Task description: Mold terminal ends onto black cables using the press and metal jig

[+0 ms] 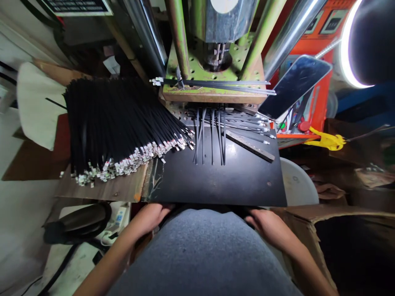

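Observation:
My left hand is at the front edge of the black work board, beside my body. On the other side, my right hand is near the same edge. The fingers of both hands are mostly hidden below the board and by my shirt, so what they hold, if anything, does not show. Long black strips with silvery ends, resembling cable ties, lie in a big pile to the left. Several loose strips stretch over the back of the board. A flat metal bar rests slantwise beside them.
A green press stands behind the board, with more strips across its base. At the right are a phone, a lit ring lamp, yellow pliers, an orange rack and an open cardboard box.

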Action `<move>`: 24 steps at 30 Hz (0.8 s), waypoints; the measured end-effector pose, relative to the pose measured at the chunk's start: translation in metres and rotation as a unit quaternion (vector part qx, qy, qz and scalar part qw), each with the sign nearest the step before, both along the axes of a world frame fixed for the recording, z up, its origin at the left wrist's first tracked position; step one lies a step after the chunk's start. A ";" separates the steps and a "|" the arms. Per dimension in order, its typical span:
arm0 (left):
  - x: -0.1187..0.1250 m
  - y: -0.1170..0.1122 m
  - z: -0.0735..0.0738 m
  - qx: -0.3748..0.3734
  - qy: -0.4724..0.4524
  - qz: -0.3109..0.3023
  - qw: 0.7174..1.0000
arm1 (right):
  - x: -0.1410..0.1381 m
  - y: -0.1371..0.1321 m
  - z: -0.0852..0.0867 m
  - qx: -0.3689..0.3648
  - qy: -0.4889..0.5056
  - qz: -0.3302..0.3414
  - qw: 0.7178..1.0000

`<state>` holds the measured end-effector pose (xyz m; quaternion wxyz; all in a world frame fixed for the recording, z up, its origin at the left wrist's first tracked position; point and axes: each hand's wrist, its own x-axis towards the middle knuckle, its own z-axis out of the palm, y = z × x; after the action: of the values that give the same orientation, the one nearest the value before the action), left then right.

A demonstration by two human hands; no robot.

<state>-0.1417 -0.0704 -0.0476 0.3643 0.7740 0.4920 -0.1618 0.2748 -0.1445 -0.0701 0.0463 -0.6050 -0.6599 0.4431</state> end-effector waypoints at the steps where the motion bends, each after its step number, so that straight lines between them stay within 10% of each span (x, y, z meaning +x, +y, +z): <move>1: 0.002 0.004 0.017 -0.031 -0.025 -0.008 0.999 | -0.002 0.005 0.016 0.022 0.033 0.023 0.999; 3: 0.011 0.019 0.050 -0.040 -0.088 -0.034 0.995 | -0.003 0.030 0.041 0.142 0.069 0.016 0.987; 6: 0.044 0.063 0.074 0.137 -0.137 -0.077 0.978 | 0.000 0.094 0.047 0.358 -0.045 -0.052 0.931; 10: 0.099 0.129 0.058 0.366 -0.041 -0.092 0.925 | -0.005 0.163 0.019 0.419 -0.225 -0.056 0.878; 13: 0.113 0.155 0.041 0.410 0.002 -0.096 0.907 | -0.004 0.156 0.006 0.428 -0.203 -0.029 0.880; 19: 0.068 0.133 0.064 0.425 -0.144 0.007 0.894 | -0.018 0.081 0.022 0.371 -0.047 0.060 0.925; 24: 0.047 0.101 0.096 0.444 -0.261 0.137 0.846 | -0.088 0.158 0.060 0.254 0.054 0.116 0.959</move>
<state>-0.0943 0.0302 0.0481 0.1152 0.7918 0.4989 0.3331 0.1872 0.0132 -0.0100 0.1823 -0.4684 -0.8127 0.2949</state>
